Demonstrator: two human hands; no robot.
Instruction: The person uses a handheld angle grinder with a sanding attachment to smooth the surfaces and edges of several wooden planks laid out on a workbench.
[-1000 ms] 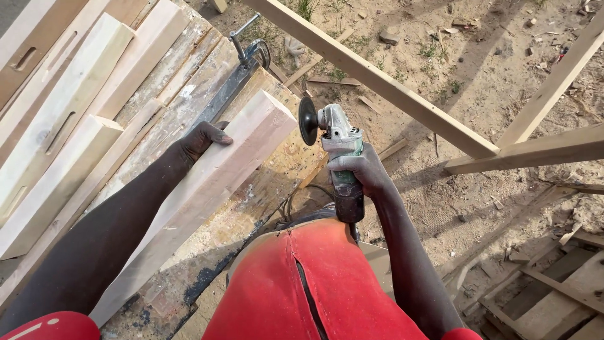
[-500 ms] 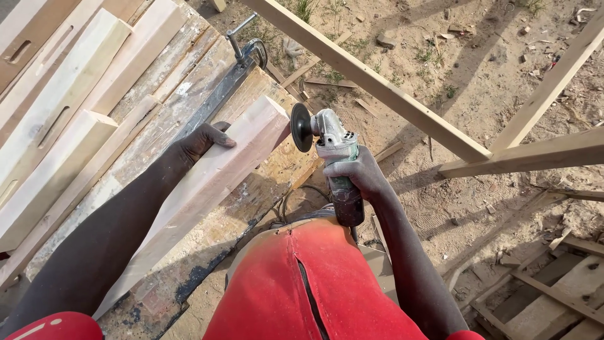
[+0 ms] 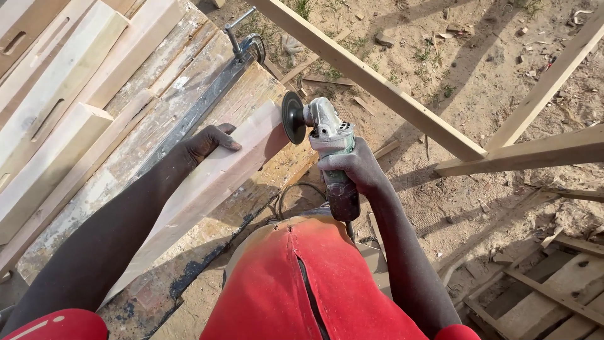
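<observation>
Outdoors on sandy ground, slotted pale beams (image 3: 56, 119) lie on a worn workbench (image 3: 189, 94); the left hand (image 3: 204, 143) presses flat on a long wooden block (image 3: 214, 173), the right hand (image 3: 355, 167) grips an angle grinder (image 3: 324, 135) at the block's end, beside a timber frame (image 3: 440, 129)

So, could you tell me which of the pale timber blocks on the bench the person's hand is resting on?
The long block nearest the bench's edge, under the left hand, its end facing the grinder disc; the slotted blocks lie untouched further left.
</observation>
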